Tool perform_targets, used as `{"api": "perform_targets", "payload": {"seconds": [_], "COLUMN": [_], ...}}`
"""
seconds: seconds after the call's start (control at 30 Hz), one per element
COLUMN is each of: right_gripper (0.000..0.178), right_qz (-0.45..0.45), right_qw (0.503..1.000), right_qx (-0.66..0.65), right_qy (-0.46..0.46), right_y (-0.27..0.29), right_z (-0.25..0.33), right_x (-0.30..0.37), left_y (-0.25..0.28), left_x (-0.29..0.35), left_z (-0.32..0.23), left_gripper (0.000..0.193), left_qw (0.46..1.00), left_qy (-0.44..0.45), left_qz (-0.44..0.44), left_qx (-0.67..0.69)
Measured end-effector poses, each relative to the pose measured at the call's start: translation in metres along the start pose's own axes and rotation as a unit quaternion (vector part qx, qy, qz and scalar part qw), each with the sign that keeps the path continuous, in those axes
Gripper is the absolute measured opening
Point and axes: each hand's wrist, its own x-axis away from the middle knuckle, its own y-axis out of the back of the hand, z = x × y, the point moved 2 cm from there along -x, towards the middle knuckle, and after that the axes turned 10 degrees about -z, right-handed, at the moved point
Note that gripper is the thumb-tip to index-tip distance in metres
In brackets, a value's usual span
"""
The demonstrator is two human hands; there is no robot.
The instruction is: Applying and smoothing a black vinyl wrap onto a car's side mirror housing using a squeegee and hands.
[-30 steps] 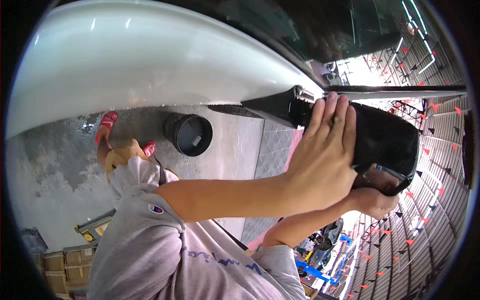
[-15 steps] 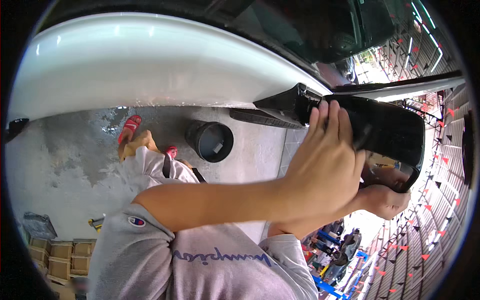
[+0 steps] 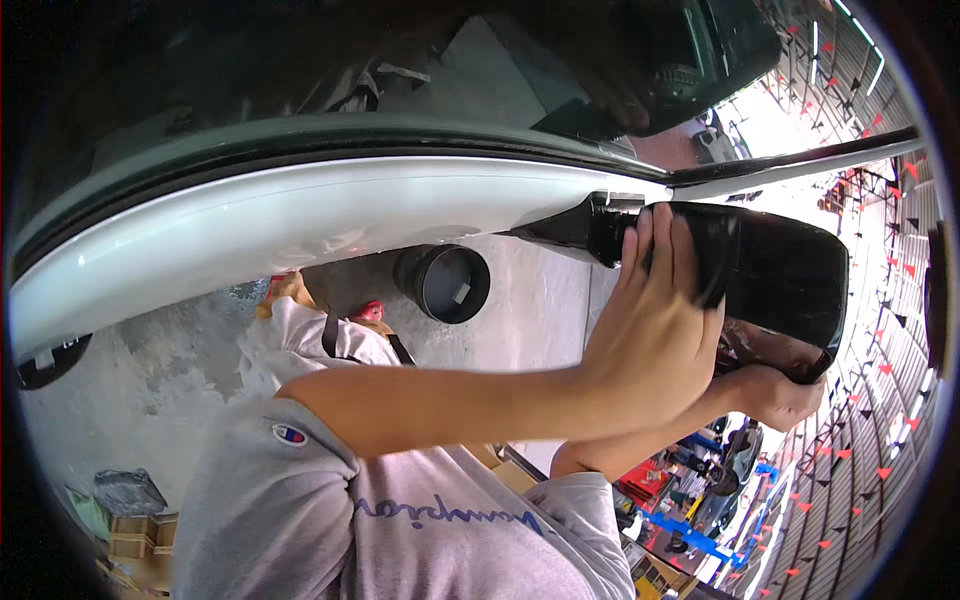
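Note:
A black side mirror (image 3: 780, 270) juts from a white car door (image 3: 300, 230) at the right of the view. My left hand (image 3: 650, 340) lies over the mirror housing near its stem. Its fingers point up and the thumb wraps round the far side. My right hand (image 3: 775, 395) grips the mirror's lower edge from underneath, partly hidden by my left wrist. Both forearms reach in from my grey shirt (image 3: 400, 510) at the bottom.
Dark window glass (image 3: 520, 70) runs above the door panel. On the concrete floor lie a black round tube (image 3: 445, 283), red footwear (image 3: 372, 310) and cardboard boxes (image 3: 130, 540) at lower left. Blue and red equipment (image 3: 700, 500) stands at lower right.
The view has tilted so more window glass shows above the door. Both hands have stayed on the mirror, the left one sitting slightly nearer the stem.

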Motion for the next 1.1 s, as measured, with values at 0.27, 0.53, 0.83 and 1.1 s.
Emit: {"api": "perform_targets", "payload": {"seconds": [0.27,0.53,0.83,1.1], "right_gripper": [0.048,0.050,0.047,0.040], "right_qz": [0.000,0.016,0.038,0.037], "right_qw": [0.999,0.997,0.998,0.994], "right_qx": [0.048,0.063,0.022,0.000], "right_qy": [0.020,0.030,-0.055,-0.106], "right_y": [0.003,0.004,0.003,0.007], "right_z": [-0.008,-0.002,0.023,0.020], "right_x": [0.000,0.007,0.011,0.012], "left_y": [0.000,-0.003,-0.012,-0.020], "left_x": [-0.013,-0.008,0.000,0.006], "left_z": [0.011,0.015,0.008,0.012], "left_gripper": [0.061,0.067,0.062,0.060], "left_qw": [1.000,0.999,0.999,0.998], "left_qy": [-0.009,-0.036,-0.051,-0.049], "left_qz": [0.024,-0.011,-0.011,-0.024], "left_qx": [-0.002,-0.006,-0.013,0.022]}}
